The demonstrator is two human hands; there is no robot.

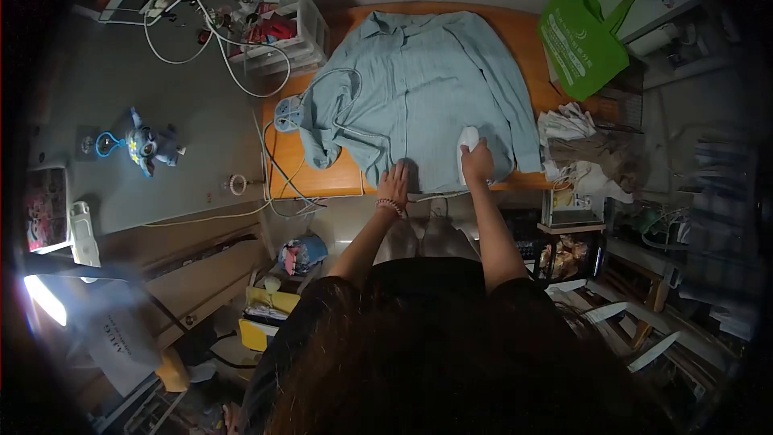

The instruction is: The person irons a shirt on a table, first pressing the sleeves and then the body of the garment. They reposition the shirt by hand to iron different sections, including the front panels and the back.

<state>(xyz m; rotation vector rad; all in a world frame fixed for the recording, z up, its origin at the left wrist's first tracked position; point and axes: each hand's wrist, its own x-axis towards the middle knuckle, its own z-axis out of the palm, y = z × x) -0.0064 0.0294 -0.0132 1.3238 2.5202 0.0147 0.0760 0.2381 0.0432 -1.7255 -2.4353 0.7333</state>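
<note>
A light blue-green button-up shirt (pixel 435 89) lies spread on the orange wooden table (pixel 346 184), collar at the far side and hem at the near edge. My left hand (pixel 393 184) rests flat on the shirt's hem, left of the middle, fingers stretched out. My right hand (pixel 478 163) is closed around a small white handheld iron (pixel 468 138), which sits on the shirt's lower right part. The iron's underside is hidden. A grey cord (pixel 360 80) loops over the shirt's left sleeve, near a blue power strip (pixel 288 113).
A clear drawer box (pixel 302 40) stands at the back left. The green bag (pixel 581 36) is at the back right, above crumpled cloths (pixel 576 133). On the left grey surface hangs a blue plush toy (pixel 146 145). Loose cables (pixel 278 165) trail at the table's left edge.
</note>
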